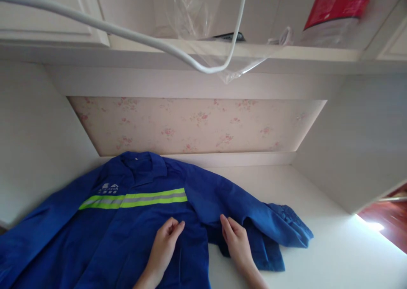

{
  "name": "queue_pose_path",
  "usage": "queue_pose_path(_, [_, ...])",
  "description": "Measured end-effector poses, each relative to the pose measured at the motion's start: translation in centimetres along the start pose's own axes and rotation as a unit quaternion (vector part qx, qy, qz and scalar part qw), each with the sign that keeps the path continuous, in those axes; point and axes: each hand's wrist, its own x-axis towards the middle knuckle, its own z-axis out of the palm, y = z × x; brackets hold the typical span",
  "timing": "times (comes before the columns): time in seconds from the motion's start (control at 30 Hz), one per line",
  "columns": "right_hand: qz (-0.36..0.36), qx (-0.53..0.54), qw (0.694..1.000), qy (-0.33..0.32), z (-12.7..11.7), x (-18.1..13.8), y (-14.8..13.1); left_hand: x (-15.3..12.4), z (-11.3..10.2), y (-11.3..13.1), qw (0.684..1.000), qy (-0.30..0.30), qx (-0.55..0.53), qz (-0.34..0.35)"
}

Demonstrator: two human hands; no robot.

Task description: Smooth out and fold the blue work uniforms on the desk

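1. One blue work jacket (127,234), spread on the white worktop (333,246), at 7 o'clock.
2. One yellow-and-grey reflective band (136,198) across the jacket's chest.
3. Two hands: left hand (165,242) and right hand (237,242), both at 6 o'clock, resting on the cloth.
4. One white cable (127,32), looping at 12 o'clock.
5. One clear plastic bag (190,9) on the shelf (318,53).
6. One red-and-white container (333,9), at 1 o'clock.
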Motion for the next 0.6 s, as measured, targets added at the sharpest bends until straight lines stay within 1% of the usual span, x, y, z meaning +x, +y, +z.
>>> queue_pose_path(0.13, [-0.013, -0.016, 1.000, -0.011, -0.03, 0.21, 0.37, 0.54, 0.02, -0.31, 0.999, -0.017, 0.002, -0.039])
queue_pose_path(0.23, [-0.018, -0.033, 0.999, -0.016, -0.20, 0.10, 0.39, 0.48, 0.02, -0.36, 0.998, -0.022, 0.003, -0.055])
queue_pose_path(0.4, [-0.029, -0.068, 0.997, -0.028, -0.32, -0.04, 0.25, 0.20, 0.12, -0.18, 0.998, -0.019, -0.005, -0.059])
queue_pose_path(0.6, [-0.042, -0.079, 0.995, -0.039, -0.27, -0.27, -0.07, -0.05, 0.10, 0.25, 0.998, -0.012, -0.016, -0.057])
